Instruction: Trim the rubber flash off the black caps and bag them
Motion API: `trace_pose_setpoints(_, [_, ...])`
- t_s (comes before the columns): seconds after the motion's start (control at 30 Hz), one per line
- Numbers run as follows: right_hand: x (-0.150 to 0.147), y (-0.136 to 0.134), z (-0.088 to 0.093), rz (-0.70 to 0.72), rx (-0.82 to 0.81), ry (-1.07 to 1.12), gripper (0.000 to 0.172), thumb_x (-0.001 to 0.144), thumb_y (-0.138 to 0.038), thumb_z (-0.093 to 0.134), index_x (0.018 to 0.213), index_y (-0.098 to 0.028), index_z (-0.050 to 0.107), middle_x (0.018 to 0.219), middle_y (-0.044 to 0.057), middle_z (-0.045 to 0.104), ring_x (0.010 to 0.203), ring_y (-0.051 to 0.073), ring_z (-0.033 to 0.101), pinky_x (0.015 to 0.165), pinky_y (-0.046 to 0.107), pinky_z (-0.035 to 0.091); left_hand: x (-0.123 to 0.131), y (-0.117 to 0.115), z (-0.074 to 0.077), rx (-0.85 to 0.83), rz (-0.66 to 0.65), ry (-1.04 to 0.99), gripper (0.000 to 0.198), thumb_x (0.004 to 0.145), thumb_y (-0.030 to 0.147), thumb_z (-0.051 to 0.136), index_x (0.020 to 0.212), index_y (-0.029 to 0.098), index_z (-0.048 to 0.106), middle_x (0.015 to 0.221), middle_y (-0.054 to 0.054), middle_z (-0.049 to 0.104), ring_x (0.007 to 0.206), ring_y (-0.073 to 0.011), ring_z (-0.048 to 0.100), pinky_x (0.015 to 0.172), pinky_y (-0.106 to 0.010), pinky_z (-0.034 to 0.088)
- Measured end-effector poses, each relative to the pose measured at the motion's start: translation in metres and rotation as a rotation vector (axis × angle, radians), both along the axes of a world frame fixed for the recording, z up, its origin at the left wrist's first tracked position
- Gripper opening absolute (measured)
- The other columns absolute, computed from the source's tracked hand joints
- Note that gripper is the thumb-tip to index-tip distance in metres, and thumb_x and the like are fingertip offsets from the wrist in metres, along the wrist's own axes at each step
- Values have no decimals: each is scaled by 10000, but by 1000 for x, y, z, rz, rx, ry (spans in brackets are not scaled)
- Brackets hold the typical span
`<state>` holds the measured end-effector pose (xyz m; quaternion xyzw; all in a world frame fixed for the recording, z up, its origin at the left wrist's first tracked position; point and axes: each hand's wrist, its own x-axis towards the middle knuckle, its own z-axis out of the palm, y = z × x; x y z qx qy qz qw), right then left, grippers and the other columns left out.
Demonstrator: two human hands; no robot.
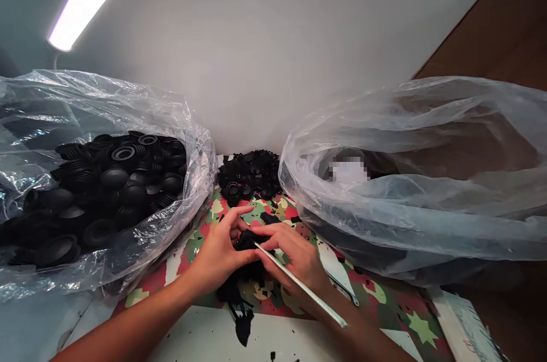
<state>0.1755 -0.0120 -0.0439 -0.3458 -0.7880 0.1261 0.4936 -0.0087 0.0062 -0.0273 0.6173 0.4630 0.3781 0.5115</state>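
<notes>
My left hand (220, 251) is curled round a small black ribbed rubber part (245, 240), thumb below it and fingers above. From the other side my right hand (294, 251) grips a thin whitish stick-like tool (305, 288), whose front end meets the black part. Its long rear end slants down toward my right forearm. Below my hands lie black rubber scraps (243, 325), partly covered by the left hand. The exact shape of the held part is hidden by my fingers.
On the left, a clear plastic bag (200, 168) holds many black ribbed rubber parts (123, 179). Another clear bag (384, 225) stands open on the right. A heap of black pieces (252, 174) sits by the wall. A patterned cloth (376, 293) covers the table; a dark slim tool (344, 288) lies there.
</notes>
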Motion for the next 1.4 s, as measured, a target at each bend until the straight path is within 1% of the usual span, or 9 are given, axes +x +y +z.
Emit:
trace_pose_setpoints(0.2, [2,-3,7,1,42,-49,114,934,-140,577,910,-235,634,1053,75,795,927,222,750,821,382,581,-1,0,4,32,4,28,676,667,256,843,1286,215,576,841,37,555,742,-160,537,708,-293,420])
trace_pose_setpoints(0.4, [1,-2,4,5,146,-147,217,959,-128,529,1101,-228,659,973,56,796,902,216,747,788,371,557,-1,-3,6,41,-2,29,676,697,252,829,1328,226,589,851,26,564,789,-177,568,741,-309,448])
trace_pose_setpoints(0.53, [0,2,0,-139,117,-190,202,985,-111,489,1052,-218,647,992,75,780,885,218,731,818,386,516,-1,-3,5,17,18,-58,786,633,195,863,1363,242,575,860,24,604,828,-187,596,819,-330,473])
trace_pose_setpoints(0.67, [3,6,-1,-263,-14,-206,154,975,-139,505,934,-240,615,854,38,754,782,215,697,746,350,489,2,0,6,-82,39,-134,829,584,186,898,1357,239,607,909,-9,682,900,-212,630,905,-363,473])
trace_pose_setpoints(0.87, [16,14,0,-375,-144,-153,164,938,-153,483,862,-223,611,850,68,743,764,236,663,727,346,471,2,-8,13,-322,-214,-259,560,543,207,922,1088,229,797,926,-41,729,869,-226,647,783,-326,505])
trace_pose_setpoints(1.0, [25,21,8,-279,-347,-26,138,874,-162,544,769,-234,597,781,10,744,691,190,674,654,286,475,-1,-9,16,-256,-218,-237,477,599,324,934,1054,239,820,1051,-63,732,965,-254,658,837,-337,515])
trace_pose_setpoints(1.17, [19,17,14,-110,-441,168,215,837,-219,594,644,-224,500,980,47,732,944,220,683,847,347,486,-5,-1,12,-151,-118,-310,441,646,480,905,1006,242,818,1032,-63,734,908,-236,670,796,-320,535])
trace_pose_setpoints(1.33, [16,11,11,-35,-422,369,89,877,-215,499,840,-231,578,1093,67,715,1076,243,646,941,400,466,-7,-1,12,-126,59,-175,419,670,399,898,1038,224,799,978,-55,773,903,-234,693,814,-313,545])
trace_pose_setpoints(1.4, [16,9,12,-51,-412,326,195,933,-204,432,997,-234,614,1004,53,710,981,220,659,871,364,486,-6,-2,14,-45,75,-85,360,703,363,870,1023,213,798,983,-59,780,940,-243,697,846,-319,542])
